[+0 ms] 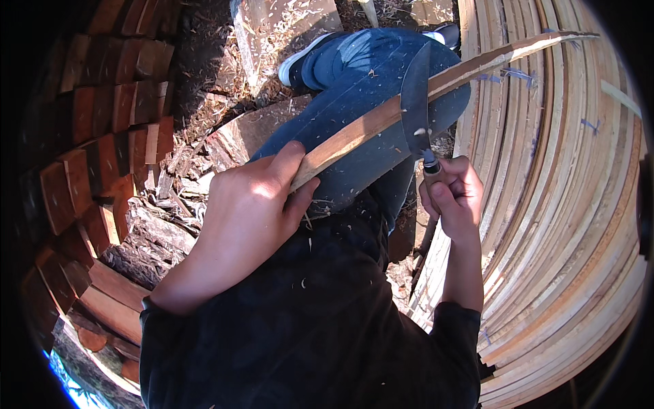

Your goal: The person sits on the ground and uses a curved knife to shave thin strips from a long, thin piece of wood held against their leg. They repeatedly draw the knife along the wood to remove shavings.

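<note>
My left hand (248, 204) is closed around the near end of a long wooden strip (361, 131). The strip slants up to the right over my jean-clad leg (327, 112), and its far end reaches above the stacked wood. My right hand (460, 194) grips the handle of a machete (414, 102), its broad dark blade pointing away from me. That blade lies across the strip near its middle; whether it cuts into the wood I cannot tell. Pale chips speckle the jeans and my dark shirt.
At the right stands a large stack of long wooden strips (545, 225), some tied with blue-purple bands (519, 76). Reddish cut wood pieces (78, 116) are piled at the left. Shavings and bark chunks (153, 232) cover the ground, and a flat wooden block (293, 27) lies ahead.
</note>
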The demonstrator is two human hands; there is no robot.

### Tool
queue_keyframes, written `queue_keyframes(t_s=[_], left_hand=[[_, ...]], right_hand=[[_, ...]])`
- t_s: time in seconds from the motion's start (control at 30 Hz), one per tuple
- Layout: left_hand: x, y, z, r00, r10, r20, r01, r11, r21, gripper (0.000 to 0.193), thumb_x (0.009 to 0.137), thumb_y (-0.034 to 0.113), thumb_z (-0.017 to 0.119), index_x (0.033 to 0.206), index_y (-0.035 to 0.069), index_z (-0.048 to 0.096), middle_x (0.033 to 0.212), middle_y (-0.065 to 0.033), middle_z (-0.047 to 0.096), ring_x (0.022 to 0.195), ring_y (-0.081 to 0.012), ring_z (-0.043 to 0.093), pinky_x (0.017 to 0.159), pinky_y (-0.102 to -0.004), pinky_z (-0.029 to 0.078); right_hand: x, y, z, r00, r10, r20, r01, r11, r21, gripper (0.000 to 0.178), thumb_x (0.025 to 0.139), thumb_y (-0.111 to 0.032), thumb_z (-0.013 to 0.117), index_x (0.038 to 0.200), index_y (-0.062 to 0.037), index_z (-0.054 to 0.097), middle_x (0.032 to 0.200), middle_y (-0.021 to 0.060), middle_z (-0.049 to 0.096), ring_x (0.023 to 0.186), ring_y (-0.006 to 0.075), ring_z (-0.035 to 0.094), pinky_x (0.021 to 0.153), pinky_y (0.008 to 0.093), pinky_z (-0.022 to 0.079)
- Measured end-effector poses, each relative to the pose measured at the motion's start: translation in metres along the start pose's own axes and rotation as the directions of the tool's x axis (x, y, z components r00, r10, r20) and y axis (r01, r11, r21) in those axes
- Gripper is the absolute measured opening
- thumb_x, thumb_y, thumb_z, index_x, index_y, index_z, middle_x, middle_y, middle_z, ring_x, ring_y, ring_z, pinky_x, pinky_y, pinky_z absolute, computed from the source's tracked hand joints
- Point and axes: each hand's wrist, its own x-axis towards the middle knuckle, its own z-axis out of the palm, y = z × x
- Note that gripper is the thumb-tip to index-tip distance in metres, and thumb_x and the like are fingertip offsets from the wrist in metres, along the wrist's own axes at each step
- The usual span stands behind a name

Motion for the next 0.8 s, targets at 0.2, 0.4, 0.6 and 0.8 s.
queue_keyframes(t_s=[0.2,0.4,0.6,0.8], left_hand=[[-0.001,0.004,-0.002,0.999,-0.031,0.038,0.034,0.996,-0.084,0.02,0.08,0.008,0.062,0.095,-0.003,0.055,0.06,-0.0161,0.051,0.052,-0.0333,0.056,0.051,-0.0385,0.043],[-0.008,0.001,-0.013,0.995,-0.063,0.078,0.077,0.978,-0.195,0.018,0.082,0.003,0.05,0.098,-0.004,0.053,0.066,-0.0194,0.052,0.058,-0.0368,0.056,0.056,-0.0401,0.044],[-0.011,-0.001,-0.023,1.0,0.013,0.0,-0.013,0.997,-0.077,0.019,0.084,0.005,0.056,0.101,-0.003,0.055,0.073,-0.0196,0.057,0.063,-0.0377,0.059,0.059,-0.0406,0.046],[-0.019,-0.008,-0.021,0.997,-0.054,-0.052,0.049,0.994,-0.096,0.019,0.084,0.009,0.062,0.101,0.001,0.058,0.074,-0.0187,0.06,0.064,-0.0358,0.061,0.057,-0.0409,0.048]], right_hand=[[0.004,-0.004,-0.013,0.976,-0.098,-0.194,0.096,0.995,-0.021,0.028,0.092,-0.011,0.059,0.118,-0.007,0.05,0.067,0.0033,0.053,0.047,0.0053,0.042,0.038,0.0183,0.03],[0.0,0.0,-0.012,0.996,-0.077,-0.055,0.087,0.974,0.211,0.032,0.089,-0.005,0.062,0.118,0.0002,0.048,0.081,0.0085,0.061,0.061,0.0067,0.054,0.053,0.0185,0.042],[-0.002,-0.003,-0.011,0.992,-0.01,-0.124,0.029,0.987,0.158,0.029,0.089,-0.007,0.062,0.115,0.001,0.051,0.082,0.011,0.063,0.059,0.0072,0.055,0.051,0.019,0.042],[0.001,0.009,0.001,0.97,-0.225,0.091,0.236,0.964,-0.125,0.028,0.091,-0.01,0.06,0.115,-0.0007,0.05,0.075,0.0113,0.058,0.052,0.0081,0.05,0.045,0.0197,0.04]])
